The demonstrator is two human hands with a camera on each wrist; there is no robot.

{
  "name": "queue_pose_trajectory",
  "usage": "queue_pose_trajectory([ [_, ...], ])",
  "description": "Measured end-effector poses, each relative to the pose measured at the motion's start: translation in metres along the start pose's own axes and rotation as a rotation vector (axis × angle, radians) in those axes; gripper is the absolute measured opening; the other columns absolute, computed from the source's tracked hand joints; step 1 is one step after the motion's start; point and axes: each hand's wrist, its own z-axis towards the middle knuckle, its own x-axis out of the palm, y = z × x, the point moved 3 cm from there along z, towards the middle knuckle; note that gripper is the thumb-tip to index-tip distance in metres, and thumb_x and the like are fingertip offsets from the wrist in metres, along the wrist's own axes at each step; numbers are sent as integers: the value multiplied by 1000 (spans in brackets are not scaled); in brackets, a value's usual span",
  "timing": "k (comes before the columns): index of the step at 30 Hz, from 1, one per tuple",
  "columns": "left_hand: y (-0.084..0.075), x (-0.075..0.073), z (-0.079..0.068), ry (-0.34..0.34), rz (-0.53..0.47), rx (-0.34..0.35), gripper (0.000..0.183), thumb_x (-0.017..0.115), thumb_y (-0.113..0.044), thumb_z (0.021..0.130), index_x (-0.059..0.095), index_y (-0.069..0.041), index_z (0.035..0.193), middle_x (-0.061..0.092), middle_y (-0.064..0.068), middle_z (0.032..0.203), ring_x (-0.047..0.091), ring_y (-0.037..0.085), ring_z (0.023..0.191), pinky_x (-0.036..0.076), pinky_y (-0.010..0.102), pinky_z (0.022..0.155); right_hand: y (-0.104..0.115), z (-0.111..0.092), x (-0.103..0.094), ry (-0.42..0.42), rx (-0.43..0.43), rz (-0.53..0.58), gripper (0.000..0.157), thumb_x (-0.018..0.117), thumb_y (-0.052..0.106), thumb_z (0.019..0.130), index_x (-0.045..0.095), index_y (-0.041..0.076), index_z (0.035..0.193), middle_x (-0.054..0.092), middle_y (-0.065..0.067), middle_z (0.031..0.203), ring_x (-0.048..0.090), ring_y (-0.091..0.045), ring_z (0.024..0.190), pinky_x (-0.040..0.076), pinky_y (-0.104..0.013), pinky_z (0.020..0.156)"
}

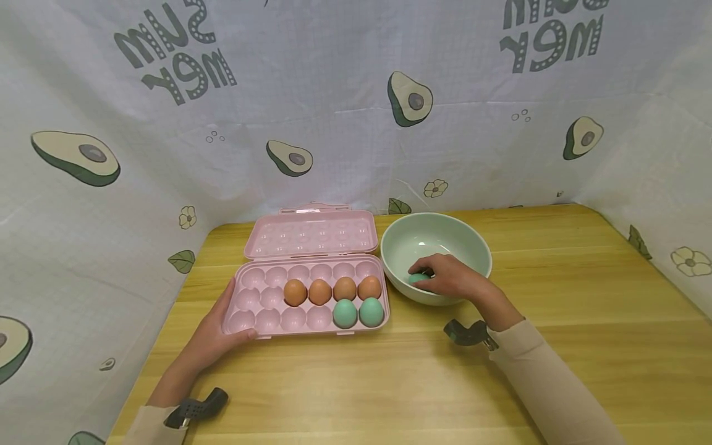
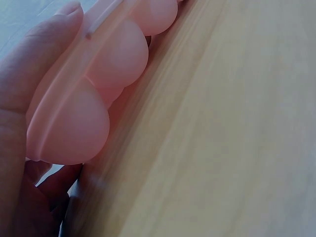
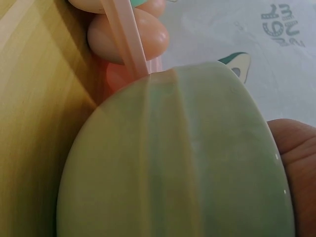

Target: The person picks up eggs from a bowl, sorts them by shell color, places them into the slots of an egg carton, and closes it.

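Head view: A right hand pinched one mint-green oval egg inside one round, glossy pale-green bowl; a loose pinch could have dropped it. Beside it, one open, rectangular pink plastic tray held four brown oval eggs and two more mint-green ones.

Left wrist: The left hand gripped the tray's end; a jerk might have jostled its load.

Right wrist: The bowl hid the pinch.

Green egg partly hidden by right fingers, bowl cropped in right-wrist view, left sleeve cropped below
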Motion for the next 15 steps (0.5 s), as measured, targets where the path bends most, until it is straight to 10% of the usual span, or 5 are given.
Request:
queue_pose_trajectory([
  [15,3,1,1,-5,-1,5,115,83,-28,72,5,-26,157,16,14,159,23,42,140,24,62,107,0,1,1,-21,-8,19,15,70,10,86,71,2,99,70,-5,92,60,-19,85,48,-37,80],
])
